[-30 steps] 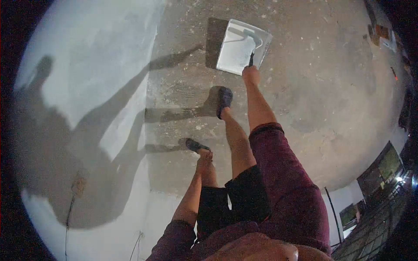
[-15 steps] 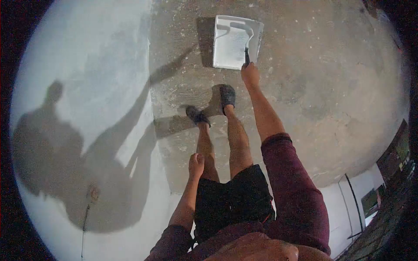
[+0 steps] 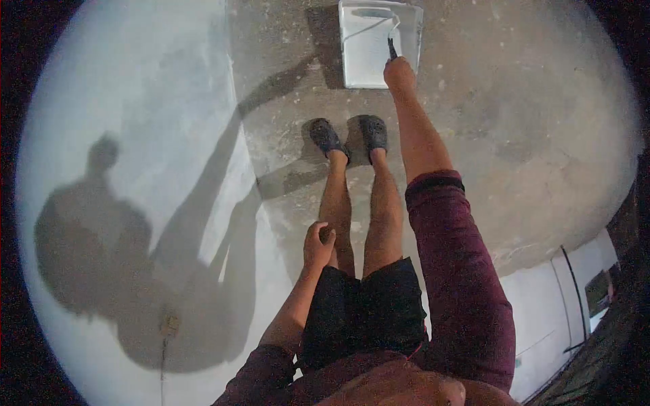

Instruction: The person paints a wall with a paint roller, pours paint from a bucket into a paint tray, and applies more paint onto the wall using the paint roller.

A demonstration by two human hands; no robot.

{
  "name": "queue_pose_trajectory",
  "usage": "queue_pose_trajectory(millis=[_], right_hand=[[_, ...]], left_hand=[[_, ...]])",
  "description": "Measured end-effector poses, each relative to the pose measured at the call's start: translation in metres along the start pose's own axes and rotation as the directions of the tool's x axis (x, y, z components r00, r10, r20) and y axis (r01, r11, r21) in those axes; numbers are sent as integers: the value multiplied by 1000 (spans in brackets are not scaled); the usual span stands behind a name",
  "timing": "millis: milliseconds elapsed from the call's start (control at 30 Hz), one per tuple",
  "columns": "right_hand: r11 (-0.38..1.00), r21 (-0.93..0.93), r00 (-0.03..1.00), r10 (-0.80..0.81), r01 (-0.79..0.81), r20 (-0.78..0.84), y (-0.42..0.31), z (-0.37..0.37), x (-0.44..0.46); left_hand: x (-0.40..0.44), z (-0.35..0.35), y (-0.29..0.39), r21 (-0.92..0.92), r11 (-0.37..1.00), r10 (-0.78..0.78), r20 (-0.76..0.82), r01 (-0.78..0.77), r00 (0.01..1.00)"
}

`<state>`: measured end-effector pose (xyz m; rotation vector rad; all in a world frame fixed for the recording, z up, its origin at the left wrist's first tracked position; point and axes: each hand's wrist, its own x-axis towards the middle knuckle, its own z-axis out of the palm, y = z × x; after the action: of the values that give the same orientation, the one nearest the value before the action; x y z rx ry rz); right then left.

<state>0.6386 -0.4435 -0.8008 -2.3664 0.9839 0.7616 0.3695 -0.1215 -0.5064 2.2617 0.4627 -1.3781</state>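
Observation:
My right hand (image 3: 400, 74) is closed around the black handle of a paint roller (image 3: 392, 49). The roller's frame and head lie over the far part of a white paint tray (image 3: 347, 72), which sits on the floor in front of my feet. White paint coats the tray's inside, and a shadow crosses it. Near my left knee hangs my left hand (image 3: 317, 246), its fingers loosely curled and the thumb apart, with nothing seen in it.
A pale wall (image 3: 169, 81) runs along the left, bearing my shadow. On it is a small box (image 3: 170, 325) with a line running down. The floor (image 3: 501, 155) is rough, grey-brown and speckled. My dark shoes (image 3: 373, 133) stand just short of the tray.
My feet have shifted and now stand almost level. The tray and right hand appear higher in view as the camera tilts. My left hand's thumb has come apart from its fingers.

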Motion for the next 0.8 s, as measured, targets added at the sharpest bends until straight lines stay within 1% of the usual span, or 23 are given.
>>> queue_pose_trajectory(millis=[33,67,133,200,267,333,367,400,433,467,500,533,567,600,633,667,700,733,767,800], right_hand=[[1000,20,999,8,-7,-52,-1,3,3],[1000,20,998,13,-12,-55,-3,-2,-8],[997,71,999,-17,20,-48,-7,-25,-40],[992,124,998,-13,20,-61,20,-6,-53],[984,147,989,-80,98,-122,32,-17,-100],[993,115,998,18,-10,-65,36,-28,-140],[998,50,999,28,-26,-26,50,-19,-153],[999,-15,999,42,-42,20,67,-3,-160],[999,-20,999,42,-42,21,78,9,-165],[997,28,993,62,-66,101,80,13,-172],[993,75,980,80,-95,184,84,17,-176],[993,71,978,84,-99,189,88,20,-178],[996,-6,968,88,-89,234,75,11,-181],[994,-81,957,92,-72,276,73,9,-182],[994,-79,956,95,-76,279,72,12,-180],[998,-37,971,64,-57,232,75,21,-171],[999,3,983,35,-36,181,74,26,-160],[1000,-11,987,14,-12,163,73,29,-144],[1000,-24,990,-6,10,144,66,25,-125],[998,-35,995,-51,54,87,58,17,-109]], left_hand=[[4,-3,-9,-38,999,32,-35,-34,999],[5,-6,-12,-36,999,36,-31,-37,999],[8,-9,-8,-32,987,152,-92,-156,984],[10,-16,-1,-23,985,168,-97,-171,981],[12,-20,1,-17,982,183,-105,-186,977],[15,-24,-1,-8,980,196,-122,-199,973],[16,-27,0,-16,978,203,-123,-206,971],[16,-34,6,-12,985,174,-69,-175,982],[17,-37,8,-5,990,142,-14,-143,990],[19,-35,6,-8,990,140,-11,-140,990],[20,-33,5,-39,997,72,9,-71,997],[21,-30,2,-66,998,3,31,-1,1000],[21,-34,7,-64,998,-3,36,6,999],[20,-40,18,-47,999,-21,76,25,997],[19,-45,26,-29,999,-38,114,42,993],[19,-41,21,-24,999,-43,117,46,992],[19,-33,14,-42,999,25,52,-22,998],[19,-25,6,-57,994,91,-17,-92,996],[20,-25,7,-55,994,91,-13,-92,996],[20,-25,9,-44,996,73,13,-73,997]])
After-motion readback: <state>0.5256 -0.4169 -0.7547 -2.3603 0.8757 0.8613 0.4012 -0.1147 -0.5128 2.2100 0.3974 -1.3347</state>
